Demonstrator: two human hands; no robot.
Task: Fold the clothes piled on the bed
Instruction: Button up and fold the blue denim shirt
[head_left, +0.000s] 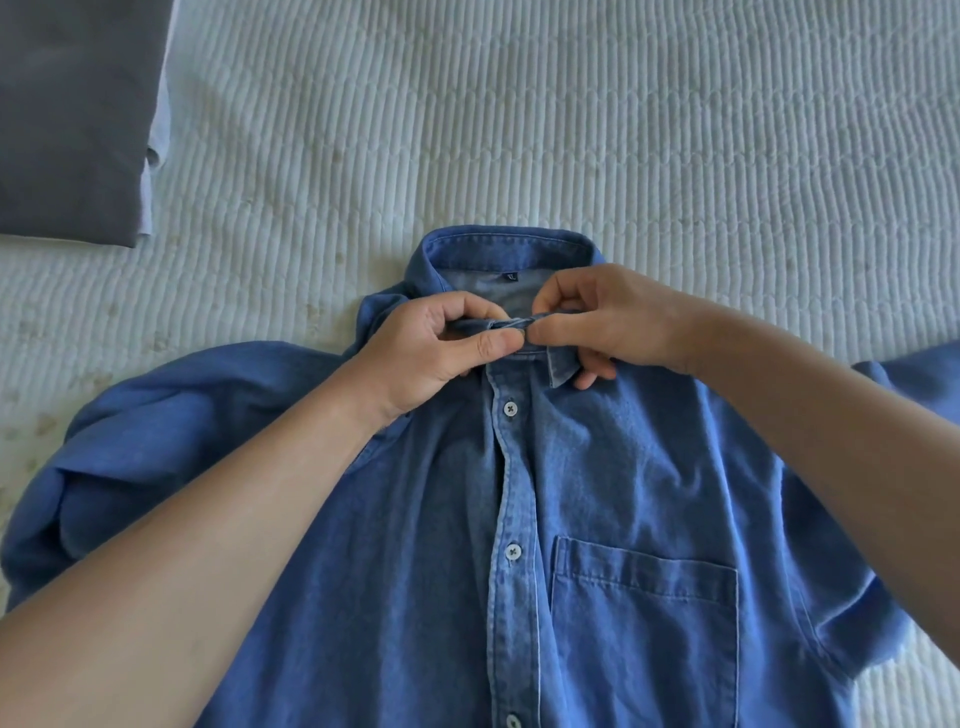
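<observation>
A blue denim shirt (597, 493) lies front up on the bed, its collar pointing away from me and its placket buttoned below the neck. A chest pocket (644, 623) shows on the right half. My left hand (441, 348) pinches the left end of the collar band at the neck. My right hand (608, 317) pinches the right end of the same band, thumb against forefinger. The two hands meet at the top of the placket, and the top button is hidden under the fingers. Both sleeves lie bunched at the sides.
The bed is covered by a pale quilted spread (571, 130). A folded dark grey garment (72, 119) lies at the far left on top of a light lavender piece (158, 135).
</observation>
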